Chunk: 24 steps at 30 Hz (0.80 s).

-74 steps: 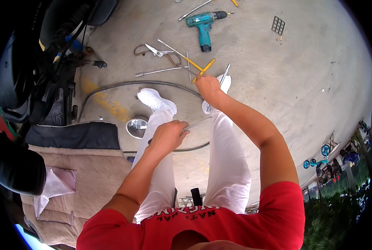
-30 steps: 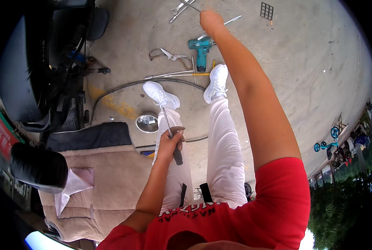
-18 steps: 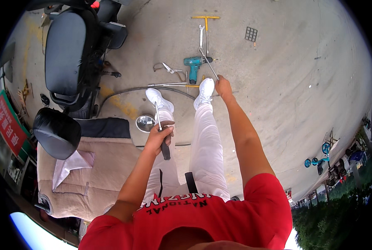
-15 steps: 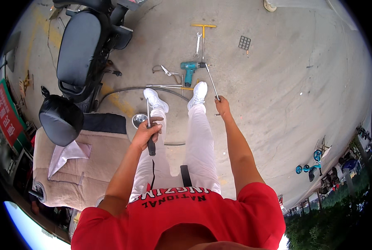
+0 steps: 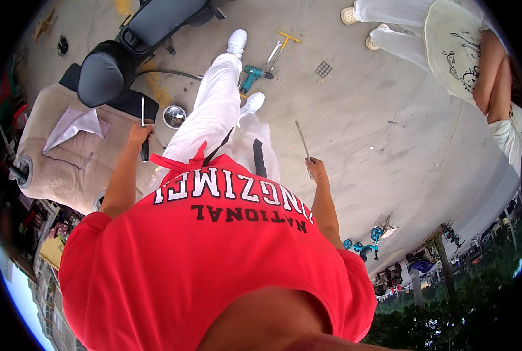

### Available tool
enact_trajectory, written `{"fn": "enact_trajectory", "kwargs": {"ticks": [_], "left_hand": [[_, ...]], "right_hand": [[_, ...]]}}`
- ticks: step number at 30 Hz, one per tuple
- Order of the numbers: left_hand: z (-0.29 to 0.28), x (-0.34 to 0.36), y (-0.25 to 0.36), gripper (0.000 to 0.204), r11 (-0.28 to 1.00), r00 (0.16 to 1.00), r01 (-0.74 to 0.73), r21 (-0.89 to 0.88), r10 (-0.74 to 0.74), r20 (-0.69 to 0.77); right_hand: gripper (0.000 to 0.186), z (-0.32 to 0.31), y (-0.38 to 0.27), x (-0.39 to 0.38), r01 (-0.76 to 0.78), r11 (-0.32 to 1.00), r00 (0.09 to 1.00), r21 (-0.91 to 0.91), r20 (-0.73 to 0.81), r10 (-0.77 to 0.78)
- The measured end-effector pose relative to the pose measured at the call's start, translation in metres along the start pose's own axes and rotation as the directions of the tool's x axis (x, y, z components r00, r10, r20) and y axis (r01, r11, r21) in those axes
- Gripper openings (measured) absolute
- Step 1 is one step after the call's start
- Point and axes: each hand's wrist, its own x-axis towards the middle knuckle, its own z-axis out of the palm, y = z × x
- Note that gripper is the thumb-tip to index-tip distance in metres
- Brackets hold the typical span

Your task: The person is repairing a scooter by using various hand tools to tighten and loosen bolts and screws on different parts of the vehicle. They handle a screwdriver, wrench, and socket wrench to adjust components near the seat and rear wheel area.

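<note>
My left hand is closed round a screwdriver with a black handle, its shaft pointing up and away from me. It is above the right edge of a beige padded seat. Well apart from it, on my right, my right hand grips the near end of a long thin metal rod tool; its kind is not clear. On the concrete ahead lie a teal cordless drill, a wrench and a yellow T-handle tool. A round shiny dish or mirror is beside my leg.
A black scooter seat and its backrest stand at the upper left, with a dark hose nearby. At the upper right is another person with folded arms. A black grid and a blue child's scooter are further right.
My left foot has stepped forward past the drill, and my body leans differently. Both hands have moved apart, still holding their tools. Another person has come into view at the upper right.
</note>
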Motion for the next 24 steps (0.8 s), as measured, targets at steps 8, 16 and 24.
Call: {"fn": "enact_trajectory", "kwargs": {"ticks": [8,16,24], "left_hand": [[0.044,0.059,0.031,0.021,0.967,0.930,0.175,0.183,-0.223,0.292],[0.053,0.066,0.182,0.039,0.976,0.923,0.185,0.117,-0.214,0.320],[0.082,0.054,0.221,0.019,0.945,0.880,0.326,-0.024,-0.294,0.373]], "right_hand": [[0.029,-0.052,-0.223,-0.053,0.129,0.990,0.984,-0.055,-0.117,-0.135],[0.030,-0.071,-0.525,-0.085,0.300,0.950,0.947,0.092,0.089,-0.308],[0.021,-0.119,-0.738,-0.040,0.307,0.949,0.922,-0.071,0.268,-0.279]]}}
